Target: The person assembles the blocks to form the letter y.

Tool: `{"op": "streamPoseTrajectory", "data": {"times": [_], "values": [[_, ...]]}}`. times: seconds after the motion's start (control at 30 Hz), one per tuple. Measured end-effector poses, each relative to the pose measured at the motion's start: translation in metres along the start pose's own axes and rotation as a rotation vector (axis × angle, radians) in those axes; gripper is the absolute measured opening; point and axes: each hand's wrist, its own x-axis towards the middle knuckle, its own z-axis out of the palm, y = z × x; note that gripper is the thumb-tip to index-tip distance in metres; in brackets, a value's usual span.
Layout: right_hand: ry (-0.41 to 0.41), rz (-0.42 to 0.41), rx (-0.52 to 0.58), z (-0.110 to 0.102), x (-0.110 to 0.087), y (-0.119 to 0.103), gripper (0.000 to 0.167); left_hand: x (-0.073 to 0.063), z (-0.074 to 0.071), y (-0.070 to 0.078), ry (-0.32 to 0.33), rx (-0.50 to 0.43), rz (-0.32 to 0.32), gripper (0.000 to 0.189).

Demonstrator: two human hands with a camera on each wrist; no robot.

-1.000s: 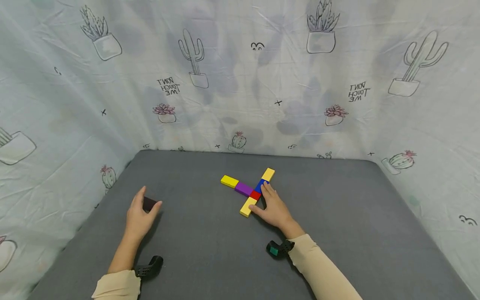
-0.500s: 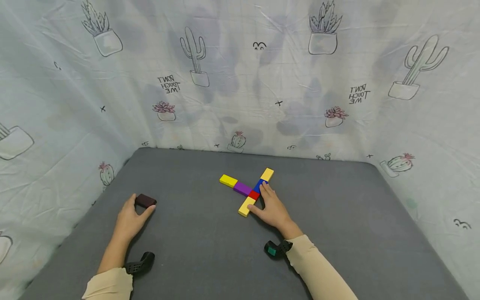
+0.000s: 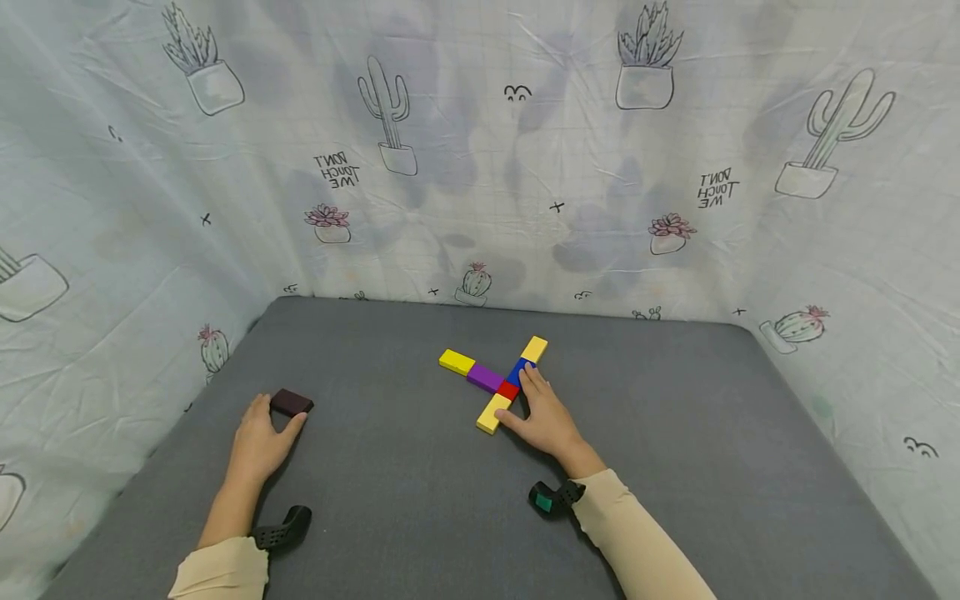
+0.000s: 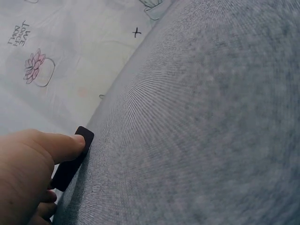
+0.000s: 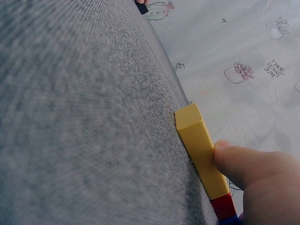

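Observation:
In the head view my left hand [image 3: 257, 446] is at a dark brown block [image 3: 292, 402] lying flat on the table's left side. The thumb touches one end and the fingers the other; the left wrist view shows the thumb on the dark block [image 4: 72, 161]. My right hand [image 3: 553, 427] rests on a row of coloured blocks. Its straight fingers touch the blue block [image 3: 515, 370], and its thumb presses the near pale yellow block [image 3: 491, 415]. A red block [image 3: 508, 390] sits between those two. Another pale yellow block [image 3: 535, 348] forms the row's far end.
A purple block [image 3: 486, 377] and a bright yellow block [image 3: 457, 362] branch left from the red one. All lie on a grey cloth-covered table [image 3: 390, 483]. A white curtain [image 3: 450, 125] printed with cacti encloses the back and sides. Dark bands [image 3: 283, 529] sit at both wrists.
My left hand has drawn slightly left and toward me, leaving more of the dark brown block in sight. The right hand and coloured blocks hold their places; the head view shifted a little.

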Motion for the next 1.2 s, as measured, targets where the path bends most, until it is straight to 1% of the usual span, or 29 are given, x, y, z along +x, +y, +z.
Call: {"op": "streamPoseTrajectory", "data": {"times": [0.17, 0.43, 0.53, 0.67, 0.87, 1.03, 1.2], "values": [[-0.005, 0.005, -0.003, 0.0000, 0.0004, -0.0001, 0.090, -0.0003, 0.0009, 0.0013, 0.021, -0.009, -0.016, 0.078], [-0.006, 0.004, -0.001, 0.0002, 0.0001, -0.0005, 0.090, -0.0003, 0.0034, -0.0006, 0.070, -0.083, -0.063, 0.077], [-0.007, 0.001, -0.003, -0.0004, -0.0003, -0.0010, 0.090, -0.0002, 0.0034, -0.0010, 0.086, -0.096, -0.055, 0.076], [0.006, -0.011, -0.003, -0.0008, -0.0008, -0.0014, 0.089, -0.0002, 0.0029, -0.0003, 0.091, -0.101, -0.021, 0.076], [0.018, -0.019, 0.004, -0.0013, -0.0014, -0.0016, 0.088, 0.0000, 0.0031, 0.0001, 0.078, -0.110, 0.028, 0.076], [0.011, -0.015, -0.001, -0.0010, -0.0009, -0.0010, 0.089, 0.0004, 0.0036, 0.0004, 0.033, -0.144, 0.037, 0.078], [0.001, -0.008, 0.000, -0.0016, -0.0004, -0.0014, 0.090, 0.0016, 0.0030, 0.0018, -0.002, -0.193, 0.030, 0.080]]}}
